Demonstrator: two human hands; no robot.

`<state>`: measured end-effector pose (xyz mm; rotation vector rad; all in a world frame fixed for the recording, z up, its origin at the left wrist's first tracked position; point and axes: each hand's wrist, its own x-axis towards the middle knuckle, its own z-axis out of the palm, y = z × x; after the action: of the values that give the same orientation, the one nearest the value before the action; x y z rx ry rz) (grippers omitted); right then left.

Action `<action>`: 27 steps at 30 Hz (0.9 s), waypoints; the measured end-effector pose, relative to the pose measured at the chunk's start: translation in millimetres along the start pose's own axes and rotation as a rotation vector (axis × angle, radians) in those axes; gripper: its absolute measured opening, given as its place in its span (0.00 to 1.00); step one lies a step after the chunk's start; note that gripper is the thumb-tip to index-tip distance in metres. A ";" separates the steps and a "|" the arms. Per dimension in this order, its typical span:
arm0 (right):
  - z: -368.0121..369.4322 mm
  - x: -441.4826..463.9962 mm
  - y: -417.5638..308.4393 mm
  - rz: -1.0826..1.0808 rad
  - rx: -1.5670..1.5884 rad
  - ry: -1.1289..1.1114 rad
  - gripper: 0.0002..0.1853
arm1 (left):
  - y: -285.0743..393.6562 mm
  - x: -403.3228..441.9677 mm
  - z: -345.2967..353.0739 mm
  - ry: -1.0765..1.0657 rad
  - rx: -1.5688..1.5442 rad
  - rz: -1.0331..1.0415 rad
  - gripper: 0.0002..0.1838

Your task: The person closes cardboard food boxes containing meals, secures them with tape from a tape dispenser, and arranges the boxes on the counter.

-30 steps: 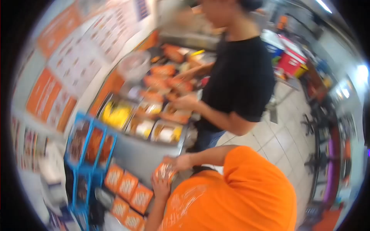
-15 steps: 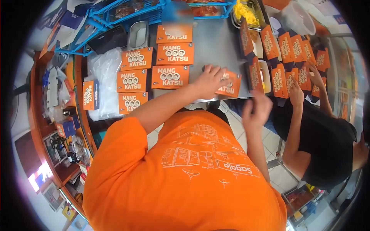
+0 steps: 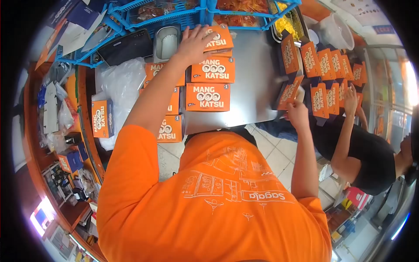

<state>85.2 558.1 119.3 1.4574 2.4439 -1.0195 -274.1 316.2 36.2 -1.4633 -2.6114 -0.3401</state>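
My left hand (image 3: 192,47) grips a closed orange "Mang Katsu" takeaway box (image 3: 221,37), tilted slightly on top of another box at the far end of a row. Two closed takeaway boxes (image 3: 208,97) sit nearer me in that row. More closed boxes (image 3: 169,128) stand to the left, partly hidden beneath my left forearm. My right hand (image 3: 298,115) is closed on the near side of an open takeaway box (image 3: 288,93) with its lid up. The fingertips are partly hidden by the box.
Several open boxes (image 3: 319,100) stand in rows at the right, where a co-worker's hand (image 3: 350,101) reaches in. Blue baskets (image 3: 187,18) line the back, beside a metal tray of yellow food (image 3: 286,25). Clear plastic bags (image 3: 123,81) lie left on the steel table (image 3: 253,87).
My left hand has carried a closed box from the middle of the table to the far-left row. My right hand has moved up and taken hold of an open box.
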 end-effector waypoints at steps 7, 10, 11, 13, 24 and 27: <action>20.9 1.9 -78.6 0.013 0.067 -0.097 0.29 | 50.1 11.7 -33.4 -0.035 0.075 -0.048 0.30; 2.2 13.5 -74.3 -0.543 -0.284 0.578 0.24 | 108.0 31.6 -37.0 0.095 -0.351 -0.119 0.23; -10.8 26.2 -65.3 -0.703 -0.325 0.743 0.22 | 126.8 37.8 -39.2 0.157 -0.657 -0.135 0.21; -37.4 33.6 -57.6 -0.541 -0.284 0.572 0.21 | 168.1 43.5 -45.6 0.121 -0.767 -0.203 0.19; 75.5 -35.1 72.7 -0.593 -0.169 0.047 0.19 | 244.9 -21.7 11.0 -0.316 -0.287 0.022 0.20; 72.9 -31.1 80.6 -0.625 -0.175 0.279 0.21 | 254.2 -71.0 35.2 -0.099 -0.250 -0.067 0.28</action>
<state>150.8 516.4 37.4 0.8333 3.1993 -0.6778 -20.3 395.1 20.2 -1.5017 -2.7853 -0.6383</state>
